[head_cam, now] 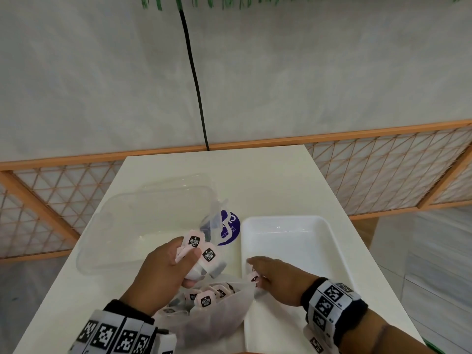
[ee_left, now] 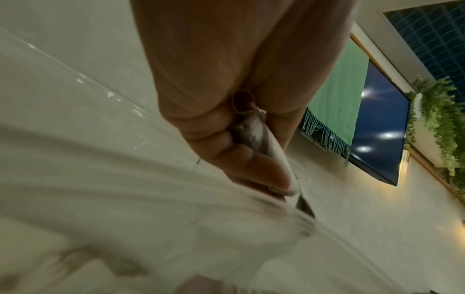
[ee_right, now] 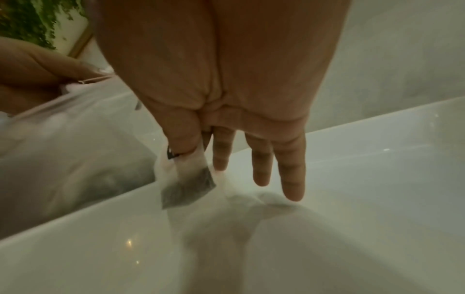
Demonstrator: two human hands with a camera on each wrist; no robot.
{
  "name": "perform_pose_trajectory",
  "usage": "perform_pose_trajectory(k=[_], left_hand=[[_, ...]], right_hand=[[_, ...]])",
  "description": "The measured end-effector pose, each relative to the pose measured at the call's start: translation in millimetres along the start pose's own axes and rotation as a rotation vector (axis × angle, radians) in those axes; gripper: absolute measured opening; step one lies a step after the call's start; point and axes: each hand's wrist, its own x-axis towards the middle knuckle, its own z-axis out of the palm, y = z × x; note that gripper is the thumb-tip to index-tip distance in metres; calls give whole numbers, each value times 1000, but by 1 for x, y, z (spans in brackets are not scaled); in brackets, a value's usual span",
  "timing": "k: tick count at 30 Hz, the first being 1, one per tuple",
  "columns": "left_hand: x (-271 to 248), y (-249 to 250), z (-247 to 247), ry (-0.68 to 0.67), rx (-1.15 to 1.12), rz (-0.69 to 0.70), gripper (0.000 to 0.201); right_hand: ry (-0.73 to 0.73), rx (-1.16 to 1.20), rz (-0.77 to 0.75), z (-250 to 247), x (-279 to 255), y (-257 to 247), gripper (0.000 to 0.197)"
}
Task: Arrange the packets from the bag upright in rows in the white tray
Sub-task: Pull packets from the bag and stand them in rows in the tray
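A translucent bag (head_cam: 217, 312) of pink-labelled tea packets (head_cam: 205, 300) lies at the table's near edge, left of the white tray (head_cam: 339, 254). My left hand (head_cam: 163, 269) hovers above the bag and grips a bunch of tea packets (head_cam: 201, 254) between thumb and curled fingers; the left wrist view shows a packet (ee_left: 266, 143) wedged in the fist. My right hand (head_cam: 270, 272) is at the tray's left wall, pinching one tea packet (ee_right: 186, 185) between thumb and forefinger while the other fingers (ee_right: 289, 171) point straight down into the tray (ee_right: 352, 218). The tray's floor looks bare.
A clear plastic container (head_cam: 143, 226) lies on the white table (head_cam: 268, 169) behind the left hand. A purple and white round sticker or lid (head_cam: 229, 228) sits between it and the tray. A wood lattice rail (head_cam: 383, 164) runs behind the table.
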Motion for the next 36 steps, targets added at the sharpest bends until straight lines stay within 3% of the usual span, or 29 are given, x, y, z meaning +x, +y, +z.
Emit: perform_pose_trajectory(k=[5,10,22,24,27,30,36], left_hand=[[4,-7,-2,48,-19,-9,8],[11,-16,-11,98,-107,-38,6],[16,-15,-12,139,-271,-58,7],[15,-14,-13,145,-306,-62,7],[14,-13,-13,131,-412,-90,13],[12,-9,-13,114,-468,-101,15],[8,-9,-9,64,-481,-118,17]], right_hand=[[0,44,-63,0,5,-2,8],[-80,70,-46,6,8,-10,45],[-91,101,1,8,5,-10,54],[-34,154,14,0,9,-7,48],[247,231,73,-18,20,-1,18],[480,295,279,-33,35,12,31],[452,350,491,-31,63,31,37]])
